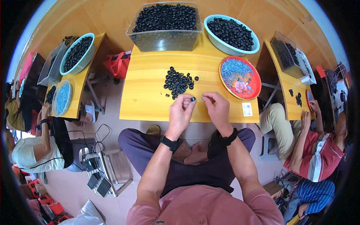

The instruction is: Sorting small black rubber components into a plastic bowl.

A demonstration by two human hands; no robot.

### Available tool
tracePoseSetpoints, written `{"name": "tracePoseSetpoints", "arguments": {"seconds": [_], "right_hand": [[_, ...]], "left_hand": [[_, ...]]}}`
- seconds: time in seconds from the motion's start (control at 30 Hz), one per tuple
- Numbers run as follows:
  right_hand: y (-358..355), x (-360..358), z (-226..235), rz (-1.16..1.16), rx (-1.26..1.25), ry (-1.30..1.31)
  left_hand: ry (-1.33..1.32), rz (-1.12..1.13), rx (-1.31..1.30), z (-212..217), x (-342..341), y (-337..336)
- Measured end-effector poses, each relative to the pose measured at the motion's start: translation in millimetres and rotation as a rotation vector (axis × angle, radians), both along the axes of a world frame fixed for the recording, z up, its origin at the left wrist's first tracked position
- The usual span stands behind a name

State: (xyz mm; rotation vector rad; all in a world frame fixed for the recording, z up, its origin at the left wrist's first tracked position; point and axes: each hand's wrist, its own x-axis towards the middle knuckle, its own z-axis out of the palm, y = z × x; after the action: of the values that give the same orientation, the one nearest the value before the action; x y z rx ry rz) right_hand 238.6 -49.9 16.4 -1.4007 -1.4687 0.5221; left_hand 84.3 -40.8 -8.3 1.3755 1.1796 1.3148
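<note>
Between the thumb and fingers of my left hand is a small round black plastic part, with a light spot on its face. Close beside it, my right hand is closed in a pinch; whatever its fingertips hold is too small to make out. Both hands are over the front edge of the yellow wooden table. Just beyond them lies a loose pile of black ring-shaped parts. To the right, a red flowered plate carries many tiny translucent blue pieces.
At the table's back stand a clear bin and a pale green basin, both full of black parts. A small white card lies at the right front corner. Other people work at side tables left and right.
</note>
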Motion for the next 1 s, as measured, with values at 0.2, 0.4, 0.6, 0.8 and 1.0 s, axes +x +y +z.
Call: {"name": "tracePoseSetpoints", "arguments": {"seconds": [0.2,0.4,0.6,0.8,1.0], "right_hand": [[17,5,0,0.123,-0.202,-0.289],[20,-16,9,0.146,-0.147,-0.517],[18,-10,-1,0.099,-0.145,-0.352],[7,1,-6,0.200,-0.202,0.204],[1,-3,-8,0.151,-0.172,0.166]], "left_hand": [[-0.247,0.092,-0.004,-9,1,4],[-0.470,0.033,-0.062,-9,-6,10],[-0.354,-0.066,-0.153,-4,-7,6],[-0.053,-0.112,-0.097,-4,-4,4],[-0.030,-0.125,-0.064,-3,-4,4]]}}
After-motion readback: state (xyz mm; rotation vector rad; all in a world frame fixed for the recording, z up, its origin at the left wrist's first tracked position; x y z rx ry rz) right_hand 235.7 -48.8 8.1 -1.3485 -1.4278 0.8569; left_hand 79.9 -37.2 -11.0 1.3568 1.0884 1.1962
